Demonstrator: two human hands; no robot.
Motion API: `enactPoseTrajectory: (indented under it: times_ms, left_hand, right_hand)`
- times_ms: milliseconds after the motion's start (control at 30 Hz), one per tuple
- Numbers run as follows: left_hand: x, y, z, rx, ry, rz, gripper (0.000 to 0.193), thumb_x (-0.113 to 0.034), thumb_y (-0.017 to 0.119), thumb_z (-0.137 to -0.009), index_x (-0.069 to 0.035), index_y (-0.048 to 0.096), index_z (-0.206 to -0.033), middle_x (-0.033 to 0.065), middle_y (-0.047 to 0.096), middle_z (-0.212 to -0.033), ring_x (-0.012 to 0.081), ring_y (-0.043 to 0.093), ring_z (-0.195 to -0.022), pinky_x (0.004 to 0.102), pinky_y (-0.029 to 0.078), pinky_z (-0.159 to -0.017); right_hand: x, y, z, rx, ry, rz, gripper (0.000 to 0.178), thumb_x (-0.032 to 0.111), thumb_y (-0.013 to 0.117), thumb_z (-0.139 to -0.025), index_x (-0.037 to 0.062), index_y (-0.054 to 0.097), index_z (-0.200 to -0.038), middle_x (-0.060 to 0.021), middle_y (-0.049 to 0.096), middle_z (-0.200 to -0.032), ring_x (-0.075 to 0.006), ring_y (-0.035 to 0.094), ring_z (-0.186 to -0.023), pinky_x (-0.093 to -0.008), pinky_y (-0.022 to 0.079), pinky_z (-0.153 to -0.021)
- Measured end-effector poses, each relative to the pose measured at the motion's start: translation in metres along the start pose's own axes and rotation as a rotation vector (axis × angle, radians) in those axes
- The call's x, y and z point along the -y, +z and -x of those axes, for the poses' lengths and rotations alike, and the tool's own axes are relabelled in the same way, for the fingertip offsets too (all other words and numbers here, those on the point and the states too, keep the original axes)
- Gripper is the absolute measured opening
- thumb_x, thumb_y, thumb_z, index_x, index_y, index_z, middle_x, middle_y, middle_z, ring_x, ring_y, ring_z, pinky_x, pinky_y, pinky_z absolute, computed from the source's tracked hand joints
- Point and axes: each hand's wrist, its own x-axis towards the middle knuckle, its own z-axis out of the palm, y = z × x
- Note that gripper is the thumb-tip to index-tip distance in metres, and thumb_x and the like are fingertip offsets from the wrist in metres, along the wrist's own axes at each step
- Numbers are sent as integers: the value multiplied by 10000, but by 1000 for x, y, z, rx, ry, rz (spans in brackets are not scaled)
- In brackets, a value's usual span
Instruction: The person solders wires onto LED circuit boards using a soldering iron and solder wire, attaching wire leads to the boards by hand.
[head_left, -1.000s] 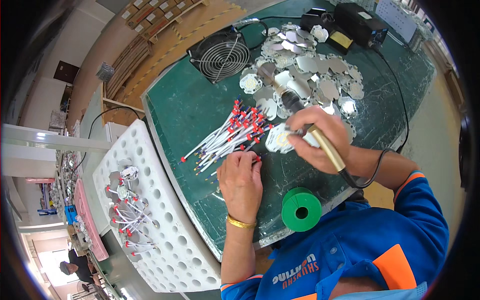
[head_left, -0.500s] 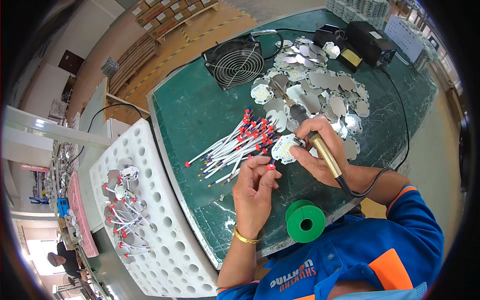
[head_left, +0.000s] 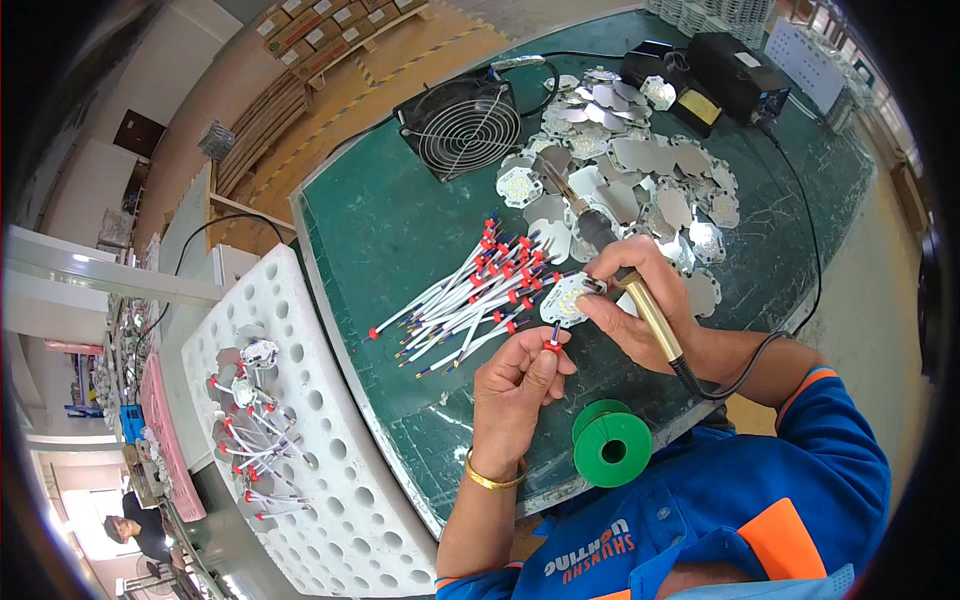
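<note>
My left hand [head_left: 512, 390] pinches a short wire lead [head_left: 552, 345] by its red collar, its dark tip pointing up just below an LED board. Thumb and fingers of my right hand [head_left: 640, 295] grip that white LED board [head_left: 566, 299] at its right edge. The same hand holds a soldering iron [head_left: 653, 325] with a gold handle, its metal tip angled up and left over other boards. Left of the hands lies a bundle of white wire leads [head_left: 455, 310] with red collars. Behind the hands spreads a pile of LED boards [head_left: 640, 170].
A green solder spool [head_left: 596, 462] stands by the table's near edge. A black fan [head_left: 465, 130] and a soldering station [head_left: 735, 80] sit farther back. On the left, a white foam tray [head_left: 330, 470] bears wired boards. A person [head_left: 145, 530] is far left.
My left hand has shifted slightly right and down, and the wire lead now shows its tip more upright under the board. My right hand keeps hold of the board and iron.
</note>
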Motion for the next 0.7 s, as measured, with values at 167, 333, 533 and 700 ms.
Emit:
enactPoseTrajectory:
  times_ms: [167,333,533,700]
  left_hand:
    - [0,0,-2,3,-6,-34,197,-181,543,-913,-52,597,-1050,-9,616,-772,24,466,-591,156,345,-503]
    - [0,-1,0,-25,-24,-44,188,-165,536,-915,-40,595,-1043,-8,613,-766,21,457,-580,149,334,-492]
    - [6,-1,-4,-84,-44,59,176,-162,537,-914,-41,592,-1029,-13,602,-749,14,436,-564,139,312,-485]
    - [1,3,-3,-121,35,64,156,-164,549,-907,-42,578,-1000,-13,587,-735,25,450,-589,151,331,-512]
  right_hand:
    - [-2,-1,1,10,-16,-9,315,11,672,-750,71,459,-974,-77,523,-887,-187,527,-646,-292,434,-585]
    - [-5,4,0,7,-143,-44,294,2,656,-749,69,472,-968,-74,558,-819,-232,565,-622,-321,457,-564]
    - [-6,7,8,93,-364,18,299,-19,672,-688,61,516,-931,-73,572,-715,-300,578,-551,-374,489,-553]
    - [1,1,0,-65,-254,18,270,-25,652,-722,52,501,-932,-80,573,-765,-261,579,-584,-329,470,-541]
